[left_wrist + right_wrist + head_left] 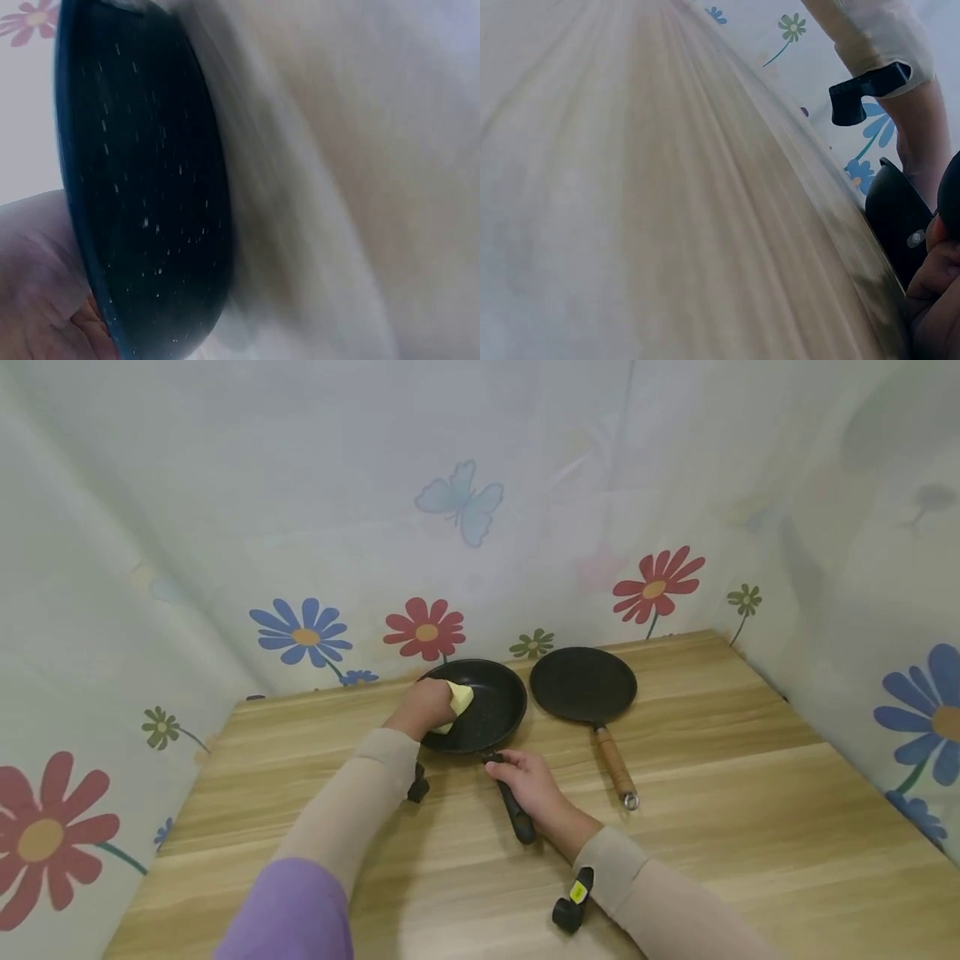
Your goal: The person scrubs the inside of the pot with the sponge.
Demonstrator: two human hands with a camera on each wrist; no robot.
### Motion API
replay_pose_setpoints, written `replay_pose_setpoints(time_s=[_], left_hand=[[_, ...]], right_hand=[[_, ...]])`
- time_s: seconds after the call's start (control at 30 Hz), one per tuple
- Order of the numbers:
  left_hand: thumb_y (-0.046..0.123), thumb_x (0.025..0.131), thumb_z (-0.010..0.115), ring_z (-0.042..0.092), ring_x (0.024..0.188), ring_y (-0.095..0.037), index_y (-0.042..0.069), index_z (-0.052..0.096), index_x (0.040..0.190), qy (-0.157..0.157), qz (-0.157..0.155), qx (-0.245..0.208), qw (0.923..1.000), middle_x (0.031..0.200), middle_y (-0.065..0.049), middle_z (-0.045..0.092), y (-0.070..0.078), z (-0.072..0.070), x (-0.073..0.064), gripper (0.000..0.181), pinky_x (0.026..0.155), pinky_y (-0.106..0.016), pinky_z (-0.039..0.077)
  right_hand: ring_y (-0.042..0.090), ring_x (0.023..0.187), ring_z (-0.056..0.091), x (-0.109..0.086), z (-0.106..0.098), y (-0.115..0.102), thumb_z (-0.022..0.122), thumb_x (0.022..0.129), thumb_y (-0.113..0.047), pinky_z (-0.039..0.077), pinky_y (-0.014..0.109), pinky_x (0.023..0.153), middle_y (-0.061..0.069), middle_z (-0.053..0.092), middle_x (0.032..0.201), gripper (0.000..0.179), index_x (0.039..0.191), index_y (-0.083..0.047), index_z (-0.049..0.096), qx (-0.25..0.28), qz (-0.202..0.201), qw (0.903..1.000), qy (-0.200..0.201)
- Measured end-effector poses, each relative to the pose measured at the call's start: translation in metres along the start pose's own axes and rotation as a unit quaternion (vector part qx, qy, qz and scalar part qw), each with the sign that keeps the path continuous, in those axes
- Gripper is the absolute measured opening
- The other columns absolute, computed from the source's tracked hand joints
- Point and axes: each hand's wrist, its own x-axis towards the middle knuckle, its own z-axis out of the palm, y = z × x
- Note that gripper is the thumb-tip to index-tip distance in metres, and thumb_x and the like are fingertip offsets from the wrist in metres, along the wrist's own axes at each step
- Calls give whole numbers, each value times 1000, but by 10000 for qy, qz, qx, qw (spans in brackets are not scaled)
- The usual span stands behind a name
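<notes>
A black frying pan (491, 710) stands near the back of the table, its dark handle pointing toward me. My left hand (426, 706) reaches over the pan's left rim and holds a pale yellow cloth (461, 697) against the inside. Around the upper part of the handle (517, 814), my right hand (531, 781) grips with the thumb on top. In the left wrist view the pan's speckled outer side (150, 187) hides most of the left hand (37, 285). At the right wrist view's edge, fingers (937, 292) show beside the pan (892, 217).
A flat black pan (583, 683) with a wooden handle (615, 764) lies just to the right of the frying pan. The wood-grain table (750, 810) meets a flower-patterned wall covering (525, 568) at the back and sides. Each wrist bears a small black mount (573, 902).
</notes>
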Motion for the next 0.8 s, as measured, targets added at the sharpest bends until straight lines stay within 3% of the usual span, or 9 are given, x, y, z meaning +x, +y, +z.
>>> replay_pose_setpoints(time_s=[0.07, 0.17, 0.3, 0.4, 0.5, 0.6, 0.7, 0.8], left_hand=[[19, 79, 74, 52, 67, -23, 7, 70, 72, -68, -107, -155, 9998, 70, -4, 63, 1, -1, -6, 14, 69, -38, 47], [21, 78, 74, 52, 72, -22, 9, 79, 88, -271, -133, -376, 9988, 81, -4, 69, 4, -1, -14, 16, 72, -37, 48], [21, 79, 72, 62, 89, -22, 9, 77, 117, -585, 171, -506, 9969, 112, -7, 74, 13, -1, -24, 40, 86, -38, 52], [20, 81, 72, 66, 108, -24, 11, 75, 121, -564, 479, -450, 9962, 122, -6, 72, 24, -4, -25, 42, 97, -39, 50], [23, 84, 73, 63, 114, -26, 14, 75, 122, -284, 669, -327, 9968, 119, -4, 72, 34, -6, -32, 40, 101, -39, 48], [29, 86, 73, 60, 106, -27, 17, 73, 127, 310, 643, -398, 9967, 114, -7, 69, 42, -15, -41, 43, 94, -41, 49], [33, 87, 73, 55, 98, -28, 16, 69, 131, 1060, 359, -865, 9899, 112, -12, 60, 39, -30, -54, 48, 84, -42, 49], [34, 86, 73, 52, 98, -28, 16, 67, 133, 1640, -89, -1429, 9760, 114, -13, 56, 28, -46, -62, 50, 78, -42, 50]], right_hand=[[11, 72, 52, 5, 2, 8, 64, 93, -8, 43, 24, 67, -3, 62, 79, 29, 111, 15, 68, 24, -16, 10000, 82], [10, 72, 54, 13, 4, 18, 66, 93, -10, 44, 23, 65, -1, 65, 82, 29, 112, 12, 69, 47, 5, 9998, 183], [10, 75, 56, 15, 4, 23, 66, 93, -9, 46, 22, 67, 6, 70, 92, 28, 111, 12, 70, 121, 9, 9997, 194], [9, 74, 55, 16, -3, 19, 64, 95, -9, 45, 22, 66, 6, 68, 91, 29, 112, 14, 68, 110, -14, 9999, 2], [8, 68, 53, 16, -10, 18, 62, 97, -11, 44, 21, 61, 4, 63, 83, 32, 117, 14, 65, 16, 75, 9992, -400], [9, 68, 52, 14, -18, 15, 60, 99, -14, 44, 21, 60, 4, 60, 83, 37, 122, 15, 62, -83, 85, 9969, -775], [10, 72, 51, 12, -25, 13, 59, 100, -15, 44, 22, 63, 3, 60, 87, 39, 124, 16, 59, -88, 67, 9957, -920], [10, 73, 50, 12, -39, 9, 57, 100, -14, 43, 22, 64, 5, 60, 89, 40, 125, 18, 56, -95, -72, 9962, -866]])
